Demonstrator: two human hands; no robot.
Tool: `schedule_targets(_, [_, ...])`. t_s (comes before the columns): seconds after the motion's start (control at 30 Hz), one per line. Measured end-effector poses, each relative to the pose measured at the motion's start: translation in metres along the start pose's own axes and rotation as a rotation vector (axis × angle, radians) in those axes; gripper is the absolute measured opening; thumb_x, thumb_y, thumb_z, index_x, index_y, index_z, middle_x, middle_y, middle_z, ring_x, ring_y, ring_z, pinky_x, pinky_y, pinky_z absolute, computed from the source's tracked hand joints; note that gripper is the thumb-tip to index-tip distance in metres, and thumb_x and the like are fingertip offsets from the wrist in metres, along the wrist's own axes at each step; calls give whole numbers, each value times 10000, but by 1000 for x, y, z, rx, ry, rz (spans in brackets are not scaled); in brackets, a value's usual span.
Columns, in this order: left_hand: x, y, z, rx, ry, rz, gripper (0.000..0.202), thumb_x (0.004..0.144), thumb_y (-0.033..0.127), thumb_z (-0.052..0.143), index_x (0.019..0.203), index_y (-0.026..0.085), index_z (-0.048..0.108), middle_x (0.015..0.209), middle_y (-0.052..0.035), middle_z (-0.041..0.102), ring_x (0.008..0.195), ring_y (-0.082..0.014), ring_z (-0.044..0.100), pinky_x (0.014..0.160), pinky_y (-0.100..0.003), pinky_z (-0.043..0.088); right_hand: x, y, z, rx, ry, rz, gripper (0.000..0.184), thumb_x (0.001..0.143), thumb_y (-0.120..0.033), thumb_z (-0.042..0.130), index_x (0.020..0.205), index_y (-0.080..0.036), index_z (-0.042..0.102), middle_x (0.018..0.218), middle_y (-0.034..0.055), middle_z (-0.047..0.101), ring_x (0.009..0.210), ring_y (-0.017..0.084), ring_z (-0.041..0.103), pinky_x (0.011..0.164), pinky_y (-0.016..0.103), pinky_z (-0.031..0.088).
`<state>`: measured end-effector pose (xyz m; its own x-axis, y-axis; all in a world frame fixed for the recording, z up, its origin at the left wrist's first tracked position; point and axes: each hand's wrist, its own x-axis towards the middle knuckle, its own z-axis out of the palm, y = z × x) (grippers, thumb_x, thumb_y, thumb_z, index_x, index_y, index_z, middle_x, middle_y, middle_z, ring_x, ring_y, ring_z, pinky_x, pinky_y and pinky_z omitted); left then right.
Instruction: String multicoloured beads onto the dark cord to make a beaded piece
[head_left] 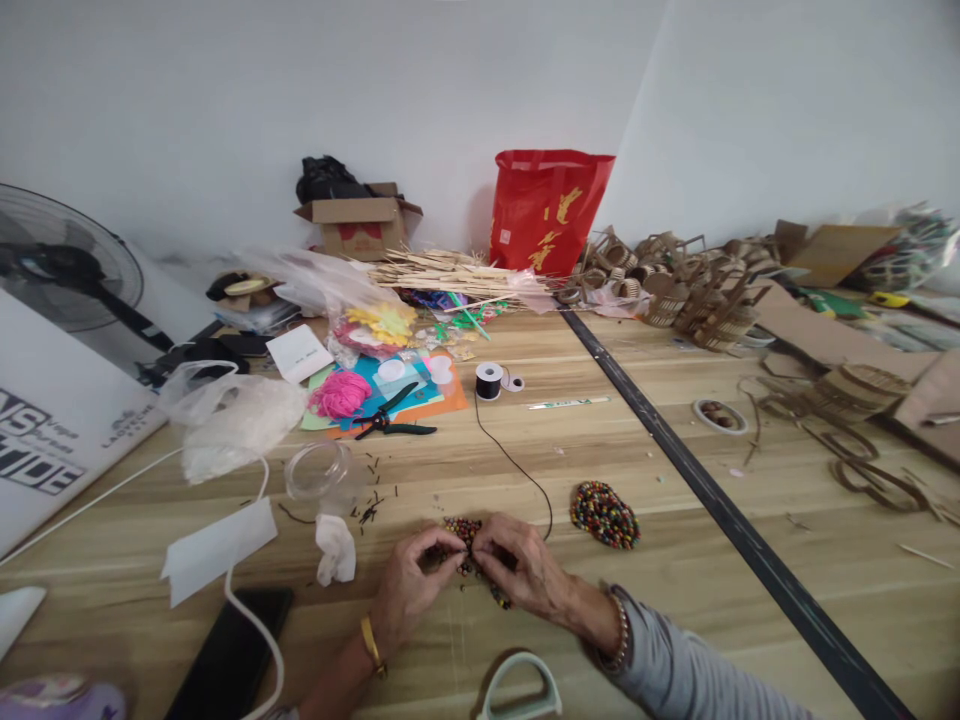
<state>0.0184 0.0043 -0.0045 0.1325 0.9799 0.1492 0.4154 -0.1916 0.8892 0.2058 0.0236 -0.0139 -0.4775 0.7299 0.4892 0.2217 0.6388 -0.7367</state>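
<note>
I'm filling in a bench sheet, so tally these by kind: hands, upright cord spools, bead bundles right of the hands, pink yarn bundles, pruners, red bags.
Left hand and right hand: 2
Upright cord spool: 1
Bead bundle: 1
Pink yarn bundle: 1
Pruners: 1
Red bag: 1
Total: 7

the right hand [525,568] partly hides the beads [459,524], and the left edge cuts off the fan [56,268].
</note>
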Motion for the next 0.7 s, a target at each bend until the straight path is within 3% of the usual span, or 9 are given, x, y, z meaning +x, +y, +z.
schedule_targets(0.33, [2, -6, 1, -88, -1, 88, 57, 706, 158, 654, 697, 162, 710, 715, -62, 722, 697, -197, 670, 684, -288, 535, 3, -5, -2, 21, 6, -27, 160, 915, -205, 515, 780, -172, 594, 718, 55, 630, 677, 160, 580, 628, 247, 456])
schedule_targets(0.7, [-1, -5, 2, -69, 4, -36, 50, 672, 155, 673, 708, 173, 703, 680, -35, 722, 643, -181, 660, 632, -258, 524, 3, -4, -1, 16, 18, -31, 173, 923, -244, 514, 782, -173, 586, 695, 45, 613, 647, 152, 563, 591, 247, 447])
